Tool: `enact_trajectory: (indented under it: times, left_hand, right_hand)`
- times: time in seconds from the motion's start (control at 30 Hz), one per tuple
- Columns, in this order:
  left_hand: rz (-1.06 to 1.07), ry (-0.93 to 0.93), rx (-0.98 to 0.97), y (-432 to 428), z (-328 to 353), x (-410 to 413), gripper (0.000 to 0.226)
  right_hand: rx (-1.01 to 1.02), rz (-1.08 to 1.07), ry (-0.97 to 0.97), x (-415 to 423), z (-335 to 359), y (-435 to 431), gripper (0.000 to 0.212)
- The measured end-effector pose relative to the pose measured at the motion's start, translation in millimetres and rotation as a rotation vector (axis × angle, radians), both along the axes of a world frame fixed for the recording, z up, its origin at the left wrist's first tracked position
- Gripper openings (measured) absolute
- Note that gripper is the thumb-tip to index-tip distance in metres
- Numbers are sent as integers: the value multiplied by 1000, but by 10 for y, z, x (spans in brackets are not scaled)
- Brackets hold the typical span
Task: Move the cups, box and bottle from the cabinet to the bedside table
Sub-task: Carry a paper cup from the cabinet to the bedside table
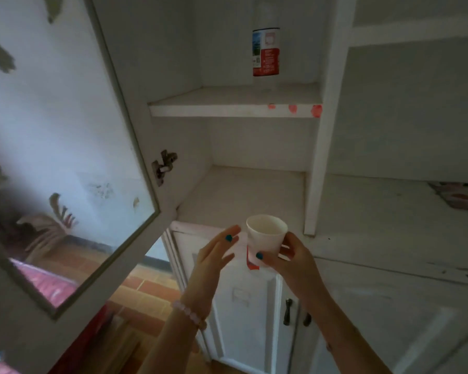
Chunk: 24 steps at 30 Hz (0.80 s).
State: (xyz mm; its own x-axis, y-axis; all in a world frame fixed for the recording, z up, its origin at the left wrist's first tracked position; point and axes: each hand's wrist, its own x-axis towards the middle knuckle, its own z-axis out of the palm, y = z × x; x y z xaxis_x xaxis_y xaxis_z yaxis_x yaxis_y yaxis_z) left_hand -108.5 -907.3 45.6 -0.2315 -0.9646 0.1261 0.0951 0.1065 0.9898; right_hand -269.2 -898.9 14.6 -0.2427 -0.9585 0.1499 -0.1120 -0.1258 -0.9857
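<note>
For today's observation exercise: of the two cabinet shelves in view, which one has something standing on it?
The upper shelf: a bottle with a red label stands at its back. The lower shelf is bare.

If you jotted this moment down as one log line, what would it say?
right hand: holds paper cup | left hand: open beside cup | bottle: upright on upper shelf | cabinet door: open

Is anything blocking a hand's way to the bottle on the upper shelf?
Nothing visible. The bottle stands alone on its shelf, the door swung open leftward. The right hand holds a cup; the left hand is free.
</note>
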Motion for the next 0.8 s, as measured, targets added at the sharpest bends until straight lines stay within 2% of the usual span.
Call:
enact_trajectory:
  times: [0.17,0.27,0.3,0.4,0.53,0.6,0.67,0.73,0.8]
  left_hand:
    - [49,25,25,613,-109,86,32]
    - [140,35,57,942,-146,193,23]
    - [167,49,73,1058,-156,253,28]
    - [249,61,105,1443,-202,494,65]
    - [356,125,125,1875,-239,847,94]
    - [405,143,143,2047,-225,1010,92]
    - [450,148,169,2222,-213,1158,90]
    - [515,152,180,2424,-203,1309,88]
    - [590,165,172,2660,-181,1501,75]
  right_hand:
    - [-9,87,23,167,-135,488,55]
    - [-7,171,17,304,-158,725,58]
    - [-1,207,24,360,-165,792,58]
    - [33,314,61,589,-176,1002,56]
    - [58,448,72,919,-116,1320,54]
    - [78,487,103,1076,-85,1465,56]
    - [93,522,149,1250,-70,1581,70]
    - [91,568,181,1481,-83,1678,66]
    - [86,617,210,1754,-105,1779,59]
